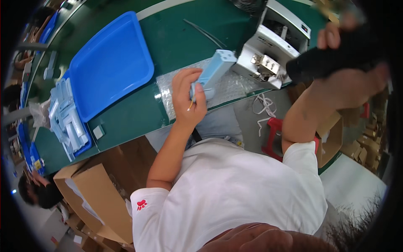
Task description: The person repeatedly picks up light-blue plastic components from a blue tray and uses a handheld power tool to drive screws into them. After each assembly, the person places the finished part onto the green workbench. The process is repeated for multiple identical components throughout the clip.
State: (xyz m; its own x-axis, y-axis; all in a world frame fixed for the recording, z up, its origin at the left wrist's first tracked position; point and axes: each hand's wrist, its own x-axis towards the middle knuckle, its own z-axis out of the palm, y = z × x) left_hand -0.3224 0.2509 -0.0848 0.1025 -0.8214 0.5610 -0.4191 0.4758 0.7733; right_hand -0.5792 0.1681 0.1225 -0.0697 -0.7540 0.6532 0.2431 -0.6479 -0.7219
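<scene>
Green bench matting (176,38) lies under the left hand (189,98), which is closed around the lower end of a pale blue plastic casing (213,72) — probably light and rigid, best held mid-body — while the right hand (357,71) clasps a black tool (327,59).

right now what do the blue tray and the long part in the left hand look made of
Blue tray: likely moulded plastic, smooth with a soft sheen and rounded rim. Long light-blue part, held in the left hand: probably plastic too, matte and evenly coloured, though painted metal can't be excluded.
</scene>
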